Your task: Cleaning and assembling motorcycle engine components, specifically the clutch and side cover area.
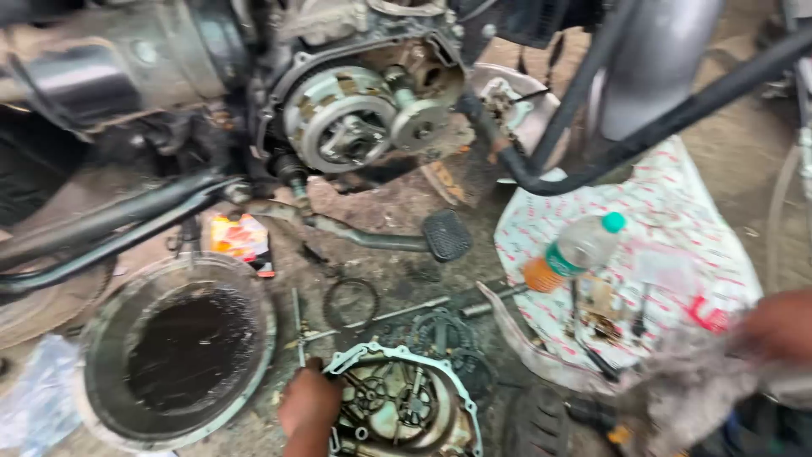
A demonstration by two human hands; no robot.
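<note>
Left hand sits low centre, fingers curled onto the left rim of an engine side cover lying inside-up on the dirty floor; grip looks closed on the edge, though fingertips are partly hidden. Cover's pale gasket edge shows round the top, w/ small gears and levers inside.

Right hand is at the far right edge, blurred, closed on a wad of grey rag that hangs down-left from it. Exact finger spread: can't tell, too blurred.

Around the cover: a thin rubber ring just above it on the floor, a few long bolts beside that, a dark gear touching the cover's upper right. Left of the hand, a round metal pan holding black oil. Small orange-and-white packet above the pan.

Top centre: motorbike engine, side open, clutch exposed w/ a smaller round part to its right. Foot pedal sticks out below the engine on a bent arm. Black frame tubes cross upper right.

Right of centre: white printed sack spread on the floor, w/ a clear plastic bottle, green cap, orange liquid in its bottom end, lying tilted on it, plus small tools and parts near its lower edge, too blurry to sort out.
</note>
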